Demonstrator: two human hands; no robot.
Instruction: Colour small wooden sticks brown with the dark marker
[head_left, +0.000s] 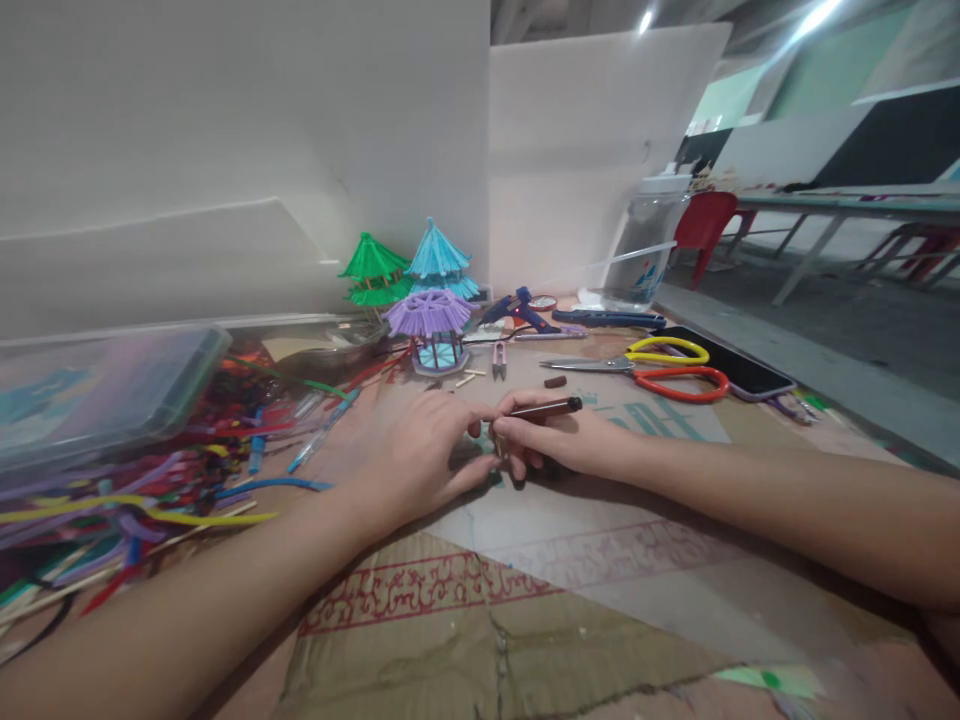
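Plainly, the brown pen (546,408) sits clamped in the right hand (556,438); the left hand (424,445) is just beside, grip unclear. Cardboard (390,640) covers the table (832,436), a red chair (703,232) beyond.

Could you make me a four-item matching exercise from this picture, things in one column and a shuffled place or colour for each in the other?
Things:
1. Pen
2. Scissors
3. Glue gun
4. Phone

Place or colour:
A. Partly yellow, partly red
B. Farthest right of the four
C. Held in the right hand
D. Dark blue

Right pairs: 1-C, 2-A, 3-D, 4-B
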